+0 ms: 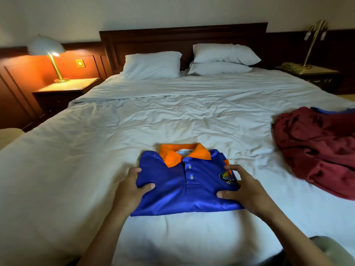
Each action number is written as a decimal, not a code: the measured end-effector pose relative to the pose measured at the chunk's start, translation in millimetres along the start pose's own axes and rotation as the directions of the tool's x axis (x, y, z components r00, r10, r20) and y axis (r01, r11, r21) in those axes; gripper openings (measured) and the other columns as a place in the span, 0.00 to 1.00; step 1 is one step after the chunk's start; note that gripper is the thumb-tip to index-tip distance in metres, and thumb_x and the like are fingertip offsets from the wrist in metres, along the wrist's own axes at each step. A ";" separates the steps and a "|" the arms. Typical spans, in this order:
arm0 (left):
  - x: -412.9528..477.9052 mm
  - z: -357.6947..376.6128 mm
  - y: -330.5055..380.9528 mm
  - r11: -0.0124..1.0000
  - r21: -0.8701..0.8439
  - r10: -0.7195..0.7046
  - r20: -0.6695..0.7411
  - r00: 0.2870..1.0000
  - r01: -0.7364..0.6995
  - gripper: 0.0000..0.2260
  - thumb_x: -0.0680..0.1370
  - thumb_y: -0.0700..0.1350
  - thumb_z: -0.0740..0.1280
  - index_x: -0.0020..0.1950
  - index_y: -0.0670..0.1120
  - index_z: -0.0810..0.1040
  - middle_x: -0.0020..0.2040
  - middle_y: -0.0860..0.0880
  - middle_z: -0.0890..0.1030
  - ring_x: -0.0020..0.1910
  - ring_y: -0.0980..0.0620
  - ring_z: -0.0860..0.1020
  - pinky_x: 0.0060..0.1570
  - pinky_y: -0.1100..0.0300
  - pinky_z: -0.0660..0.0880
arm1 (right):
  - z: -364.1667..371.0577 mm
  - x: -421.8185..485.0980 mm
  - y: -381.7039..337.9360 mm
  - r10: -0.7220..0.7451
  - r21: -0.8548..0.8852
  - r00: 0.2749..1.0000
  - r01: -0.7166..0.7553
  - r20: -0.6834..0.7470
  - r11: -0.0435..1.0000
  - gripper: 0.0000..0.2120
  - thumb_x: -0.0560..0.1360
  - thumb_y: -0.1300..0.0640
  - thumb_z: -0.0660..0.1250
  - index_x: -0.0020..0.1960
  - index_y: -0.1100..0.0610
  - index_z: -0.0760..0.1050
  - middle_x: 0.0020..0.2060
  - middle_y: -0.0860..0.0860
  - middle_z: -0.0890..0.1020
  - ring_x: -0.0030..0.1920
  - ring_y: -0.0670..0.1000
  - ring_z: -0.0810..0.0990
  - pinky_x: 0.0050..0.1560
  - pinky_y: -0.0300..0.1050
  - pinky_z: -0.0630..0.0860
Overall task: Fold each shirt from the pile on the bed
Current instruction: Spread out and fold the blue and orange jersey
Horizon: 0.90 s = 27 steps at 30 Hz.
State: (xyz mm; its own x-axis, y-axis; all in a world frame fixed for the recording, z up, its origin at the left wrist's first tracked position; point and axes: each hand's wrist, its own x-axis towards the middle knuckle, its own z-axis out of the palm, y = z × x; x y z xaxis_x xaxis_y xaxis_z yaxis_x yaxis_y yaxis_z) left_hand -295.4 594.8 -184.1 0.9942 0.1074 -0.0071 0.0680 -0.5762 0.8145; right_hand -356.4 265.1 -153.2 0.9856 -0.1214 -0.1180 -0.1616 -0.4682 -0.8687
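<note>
Honestly not much of the person in shot, just two arms. The left forearm (103,237) and right forearm (288,233) are both bare from the wrist all the way back to where the picture cuts them off. The left hand (132,187) and right hand (244,191) are bare too, thumbnails short and plain as far as I can make out. Down by the near edge of the bed (57,169), towards its right corner, there's a rounded grey-green patch of cloth (326,248) with a dark area beside it. Can't tell if that's something they're wearing.
</note>
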 end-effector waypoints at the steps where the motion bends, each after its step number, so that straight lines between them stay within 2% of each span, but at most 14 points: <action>1: -2.0 -2.0 -2.9 1.000 -0.021 0.008 -0.005 1.000 -0.008 0.27 0.73 0.47 0.78 0.68 0.49 0.72 0.55 0.53 0.76 0.56 0.53 0.76 0.54 0.59 0.72 | 1.6 -2.9 2.5 -0.001 0.001 0.999 0.001 -0.034 1.000 0.28 0.64 0.49 0.82 0.58 0.37 0.73 0.45 0.46 0.82 0.45 0.49 0.82 0.38 0.37 0.73; 3: -8.1 -6.3 -6.7 0.998 -0.061 0.035 -0.018 0.999 -0.036 0.21 0.74 0.45 0.77 0.64 0.51 0.74 0.49 0.55 0.76 0.47 0.62 0.74 0.47 0.64 0.72 | 3.9 -7.3 9.7 -0.011 0.018 0.997 0.013 -0.082 1.000 0.14 0.71 0.48 0.76 0.53 0.39 0.75 0.40 0.47 0.85 0.41 0.49 0.82 0.35 0.39 0.72; 5: -16.1 -9.1 -9.3 0.993 -0.094 0.073 -0.047 0.996 -0.077 0.16 0.75 0.43 0.75 0.61 0.51 0.77 0.47 0.52 0.76 0.41 0.63 0.73 0.43 0.68 0.71 | 4.8 -12.2 17.1 -0.046 0.045 0.992 0.052 -0.121 0.998 0.06 0.77 0.53 0.70 0.50 0.42 0.77 0.33 0.44 0.84 0.33 0.44 0.79 0.31 0.37 0.68; 7: -24.4 -9.9 -11.2 0.984 -0.130 0.110 -0.067 0.992 -0.118 0.12 0.77 0.39 0.73 0.58 0.47 0.78 0.37 0.55 0.75 0.35 0.64 0.73 0.36 0.72 0.70 | 4.7 -15.9 23.0 -0.075 0.043 0.981 0.084 -0.181 0.996 0.07 0.79 0.56 0.67 0.50 0.44 0.78 0.30 0.39 0.82 0.28 0.42 0.76 0.29 0.32 0.65; 8: -29.1 -10.6 -8.4 0.981 -0.143 0.122 -0.069 0.990 -0.131 0.10 0.77 0.37 0.72 0.57 0.46 0.79 0.32 0.57 0.73 0.32 0.65 0.73 0.35 0.74 0.69 | 4.8 -17.1 24.7 -0.076 0.051 0.975 0.088 -0.207 0.995 0.08 0.80 0.56 0.66 0.50 0.43 0.78 0.32 0.40 0.83 0.29 0.42 0.76 0.31 0.34 0.67; 10: -32.4 -10.1 -7.5 0.974 -0.162 0.151 -0.050 0.987 -0.157 0.09 0.78 0.37 0.71 0.55 0.48 0.80 0.29 0.59 0.74 0.32 0.65 0.74 0.35 0.75 0.68 | 3.6 -19.4 26.1 -0.051 0.112 0.978 0.075 -0.201 0.991 0.10 0.80 0.55 0.65 0.54 0.39 0.76 0.36 0.44 0.85 0.34 0.44 0.81 0.36 0.43 0.73; 12: -35.0 -9.1 -2.1 0.966 -0.183 0.182 -0.014 0.983 -0.181 0.11 0.78 0.37 0.72 0.55 0.51 0.79 0.28 0.63 0.75 0.31 0.65 0.74 0.35 0.76 0.67 | 4.7 -22.7 28.3 -0.039 0.159 0.995 0.054 -0.095 0.986 0.16 0.79 0.55 0.68 0.60 0.36 0.72 0.40 0.50 0.86 0.39 0.50 0.85 0.42 0.50 0.78; 14: -35.5 -8.6 0.2 0.962 -0.201 0.188 -0.001 0.982 -0.184 0.13 0.77 0.35 0.72 0.56 0.50 0.79 0.26 0.65 0.75 0.30 0.66 0.75 0.34 0.76 0.68 | 6.1 -24.0 33.9 -0.071 0.071 0.995 0.076 -0.070 0.995 0.22 0.76 0.55 0.71 0.63 0.34 0.70 0.39 0.56 0.85 0.40 0.58 0.83 0.43 0.56 0.79; 16: -33.1 -9.3 -2.6 0.953 -0.248 0.173 -0.033 0.984 -0.176 0.11 0.77 0.35 0.72 0.56 0.48 0.81 0.32 0.61 0.80 0.37 0.64 0.80 0.38 0.76 0.71 | 5.1 -21.9 38.4 -0.086 0.008 0.988 0.087 -0.132 0.996 0.20 0.76 0.53 0.72 0.60 0.33 0.71 0.37 0.56 0.85 0.39 0.58 0.82 0.39 0.54 0.77; 18: -30.8 -10.9 -11.4 0.954 -0.270 0.124 -0.035 0.992 -0.129 0.10 0.77 0.35 0.71 0.53 0.48 0.82 0.31 0.55 0.77 0.36 0.63 0.78 0.38 0.75 0.70 | 2.0 -19.4 37.3 -0.084 -0.021 0.979 0.082 -0.185 0.996 0.16 0.75 0.51 0.72 0.55 0.32 0.72 0.36 0.50 0.85 0.38 0.51 0.82 0.39 0.50 0.75; 20: -26.9 -11.7 -20.8 0.963 -0.261 0.071 -0.022 0.997 -0.075 0.10 0.77 0.35 0.72 0.52 0.49 0.83 0.35 0.58 0.80 0.40 0.58 0.77 0.40 0.72 0.71 | -1.3 -16.3 31.2 -0.055 -0.051 0.981 0.046 -0.184 0.998 0.14 0.74 0.47 0.73 0.54 0.33 0.72 0.37 0.47 0.85 0.40 0.48 0.83 0.41 0.48 0.78; 23: -14.3 -9.1 -21.4 0.983 -0.176 0.032 -0.059 0.998 -0.042 0.11 0.76 0.39 0.74 0.56 0.49 0.81 0.48 0.52 0.81 0.52 0.48 0.80 0.48 0.63 0.72 | -8.2 1.9 17.8 -0.047 -0.080 0.971 0.029 -0.236 0.996 0.17 0.74 0.44 0.71 0.61 0.40 0.72 0.33 0.46 0.83 0.42 0.50 0.83 0.45 0.49 0.78; 26: 7.9 -0.5 -6.6 0.996 -0.026 0.086 -0.134 0.987 -0.090 0.15 0.76 0.46 0.74 0.62 0.49 0.77 0.56 0.48 0.76 0.50 0.50 0.77 0.51 0.58 0.74 | -8.3 41.6 8.2 -0.059 -0.163 0.959 0.013 -0.278 0.987 0.23 0.76 0.47 0.70 0.69 0.50 0.71 0.37 0.42 0.80 0.53 0.57 0.81 0.54 0.51 0.75; 27: 16.2 3.3 -0.5 0.995 0.014 0.095 -0.129 0.987 -0.094 0.18 0.76 0.49 0.73 0.65 0.50 0.76 0.60 0.47 0.73 0.51 0.50 0.76 0.55 0.55 0.75 | -5.2 55.0 5.4 -0.049 -0.174 0.962 0.002 -0.268 0.985 0.25 0.76 0.48 0.70 0.70 0.52 0.70 0.40 0.46 0.82 0.57 0.58 0.80 0.56 0.51 0.75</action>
State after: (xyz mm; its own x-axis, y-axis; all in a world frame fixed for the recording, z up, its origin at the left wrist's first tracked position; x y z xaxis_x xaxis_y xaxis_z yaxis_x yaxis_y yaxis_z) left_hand -279.0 594.1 -186.5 0.9771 0.1558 0.1449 -0.0242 -0.5951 0.8033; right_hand -303.3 251.4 -161.9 0.9426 -0.3288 0.0583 -0.1664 -0.6138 -0.7717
